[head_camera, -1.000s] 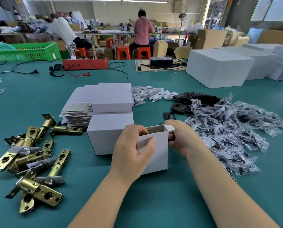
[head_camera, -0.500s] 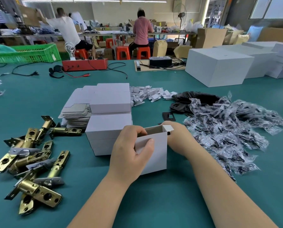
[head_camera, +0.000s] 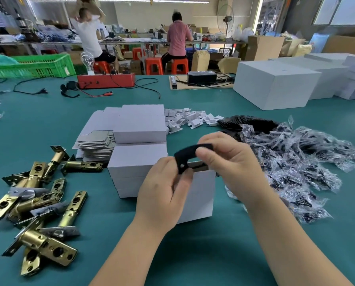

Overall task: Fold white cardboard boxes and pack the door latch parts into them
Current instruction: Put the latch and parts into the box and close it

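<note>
Both hands are sharing one black plate (head_camera: 193, 156), a flat dark latch part with a small hole near its lower end. The left hand (head_camera: 164, 195) is pinching that lower end between thumb and curled fingers; the right hand (head_camera: 230, 162) is pinching the upper end, fingers wrapped over the top edge. Neither hand is holding anything else.

The plate's long axis is running on a slant, low at the left hand and rising toward the right hand. It is hanging directly above the mouth of the open white box (head_camera: 199, 195), which is standing upright on the green table (head_camera: 213, 254), just behind and between the two hands. The box opening is facing up, a dark strip of its interior showing just under the plate.

Judgement: the coming move is a drop or slide straight down into the box, and it is turning on alignment. The plate is looking longer along its slant than the opening is wide, so it is probably needing to be tipped end-down. The left hand, sitting lower and nearer the mouth, is better placed to lead that end in.

Brass latch bolts (head_camera: 38, 203) are lying well to the left, and bagged screws (head_camera: 296, 162) to the right.
</note>
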### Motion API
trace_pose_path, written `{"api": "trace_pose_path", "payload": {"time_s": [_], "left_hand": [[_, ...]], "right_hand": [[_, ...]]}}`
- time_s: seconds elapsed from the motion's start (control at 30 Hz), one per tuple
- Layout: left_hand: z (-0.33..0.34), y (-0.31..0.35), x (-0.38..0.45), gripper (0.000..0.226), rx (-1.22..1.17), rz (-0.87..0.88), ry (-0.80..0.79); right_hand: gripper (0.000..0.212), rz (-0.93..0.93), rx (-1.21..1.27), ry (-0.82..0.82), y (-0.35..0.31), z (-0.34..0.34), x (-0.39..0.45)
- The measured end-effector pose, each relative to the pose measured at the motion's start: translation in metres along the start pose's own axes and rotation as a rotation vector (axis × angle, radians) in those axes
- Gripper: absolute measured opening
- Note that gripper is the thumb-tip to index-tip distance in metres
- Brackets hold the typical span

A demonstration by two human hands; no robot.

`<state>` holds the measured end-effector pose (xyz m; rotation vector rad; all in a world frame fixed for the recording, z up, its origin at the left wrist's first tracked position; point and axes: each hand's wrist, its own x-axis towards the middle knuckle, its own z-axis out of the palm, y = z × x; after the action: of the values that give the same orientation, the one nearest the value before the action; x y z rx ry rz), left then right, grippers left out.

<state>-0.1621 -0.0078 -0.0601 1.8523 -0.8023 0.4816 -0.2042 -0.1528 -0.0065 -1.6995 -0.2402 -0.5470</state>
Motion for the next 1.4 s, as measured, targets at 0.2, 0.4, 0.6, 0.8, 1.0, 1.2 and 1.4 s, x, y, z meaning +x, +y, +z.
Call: {"api": "trace_pose_path", "payload": {"time_s": [0.2,0.4,0.6,0.8,1.0,1.2,1.4], "left_hand": [[0.003,0.002,-0.003,0.026,-0.012,-0.013,0.054],[0.002,0.001,-0.003,0.027,-0.035,-0.025,0.034],[0.002,0.000,-0.003,0.024,-0.066,-0.063,0.028],[0.002,-0.001,-0.003,0.028,-0.033,-0.039,0.030],[0.001,-0.001,-0.004,0.018,-0.062,-0.062,0.022],[0.001,0.000,-0.004,0.023,-0.042,-0.086,0.004],[0.001,0.001,-0.004,0.023,-0.049,-0.090,0.001]], "right_hand": [[0.025,0.056,-0.254,-0.135,0.002,-0.015,0.000],[0.017,0.115,-0.184,-0.207,0.001,-0.012,-0.002],[0.020,0.173,-0.175,-0.166,0.006,-0.005,-0.001],[0.022,0.234,-0.191,-0.232,0.009,-0.008,0.000],[0.016,0.124,-0.367,-0.254,0.012,-0.006,-0.001],[0.009,0.247,-0.688,0.179,0.020,-0.032,0.010],[0.061,0.812,-1.264,-0.447,0.026,-0.052,0.006]]}}
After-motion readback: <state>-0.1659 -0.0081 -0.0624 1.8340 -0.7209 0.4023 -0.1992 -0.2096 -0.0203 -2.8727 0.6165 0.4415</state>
